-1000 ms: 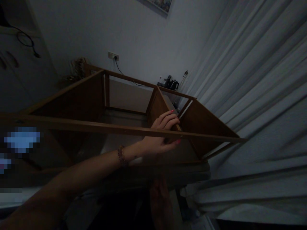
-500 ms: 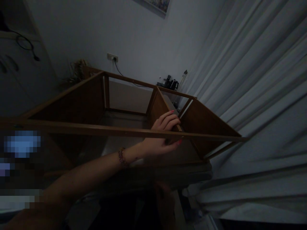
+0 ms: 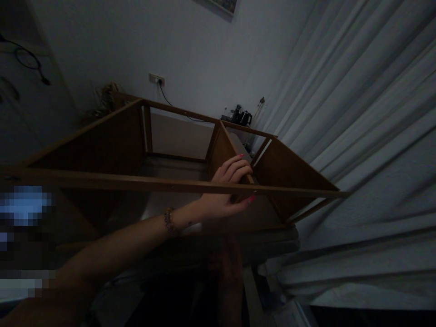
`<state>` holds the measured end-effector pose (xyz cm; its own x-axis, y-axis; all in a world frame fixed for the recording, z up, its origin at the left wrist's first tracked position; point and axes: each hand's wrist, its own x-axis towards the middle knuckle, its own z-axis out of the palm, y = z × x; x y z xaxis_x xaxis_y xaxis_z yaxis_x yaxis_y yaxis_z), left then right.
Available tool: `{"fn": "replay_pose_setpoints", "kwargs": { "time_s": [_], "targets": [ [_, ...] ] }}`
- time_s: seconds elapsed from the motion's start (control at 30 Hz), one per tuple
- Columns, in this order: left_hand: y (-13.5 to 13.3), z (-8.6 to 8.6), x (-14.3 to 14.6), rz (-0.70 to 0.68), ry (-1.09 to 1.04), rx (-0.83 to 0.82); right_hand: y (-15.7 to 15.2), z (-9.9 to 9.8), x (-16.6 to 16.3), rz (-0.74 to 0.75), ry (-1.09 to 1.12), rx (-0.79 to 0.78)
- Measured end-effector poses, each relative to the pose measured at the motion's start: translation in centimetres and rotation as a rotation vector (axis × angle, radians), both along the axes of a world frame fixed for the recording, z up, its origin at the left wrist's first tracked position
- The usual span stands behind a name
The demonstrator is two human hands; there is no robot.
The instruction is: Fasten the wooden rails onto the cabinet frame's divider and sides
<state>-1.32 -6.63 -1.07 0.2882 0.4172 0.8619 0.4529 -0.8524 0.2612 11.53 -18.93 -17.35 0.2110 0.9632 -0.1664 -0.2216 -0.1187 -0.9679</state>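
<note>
A wooden frame with panelled sides and open gaps lies across the view in dim light. My left hand, a beaded bracelet at the wrist, reaches through behind the front rail. Its fingers curl over the edge of the middle divider panel, with the thumb on the near side below the rail. Lower down, my right hand is dark and somewhat blurred; its fingers look stretched out toward the padded surface beneath the frame. I see nothing in it, and whether it touches the padding I cannot tell.
Long pale curtains hang at the right, against the frame's end. Behind it, a black kettle and a wall socket with a cable show. A cabinet stands at the left, with dried plants near the frame's far corner.
My right hand has risen slightly and its fingers have stretched out. The left hand keeps its hold on the divider panel; the whole view has shifted a little.
</note>
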Motion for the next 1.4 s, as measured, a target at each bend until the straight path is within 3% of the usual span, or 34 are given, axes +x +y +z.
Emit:
{"fn": "replay_pose_setpoints", "kwargs": {
  "time_s": [0.17, 0.4, 0.67, 1.0, 1.17, 1.4],
  "targets": [
    [-0.1, 0.1, 0.0, -0.002, -0.002, -0.005, 0.1, -1.1, 0.2, -0.041, -0.008, 0.021],
    [0.0, 0.0, 0.0, 0.004, -0.005, 0.008, -0.1, -0.5, 1.2, 0.030, -0.513, 0.252],
    [-0.1, 0.0, 0.1, -0.006, -0.022, 0.018, 0.7, 0.1, 4.1, 0.275, -0.789, 0.514],
    [-0.1, 0.0, 0.1, 0.005, -0.010, 0.017, 0.4, 0.4, 2.7, 0.111, -0.975, 0.669],
    [0.0, -0.1, 0.1, 0.002, -0.008, 0.019, 0.4, -0.3, 1.8, 0.034, -0.931, 0.684],
    [-0.1, 0.2, 0.1, -0.007, -0.023, 0.013, 0.0, 0.1, 0.8, -0.122, -0.534, 0.324]
  ]
}}
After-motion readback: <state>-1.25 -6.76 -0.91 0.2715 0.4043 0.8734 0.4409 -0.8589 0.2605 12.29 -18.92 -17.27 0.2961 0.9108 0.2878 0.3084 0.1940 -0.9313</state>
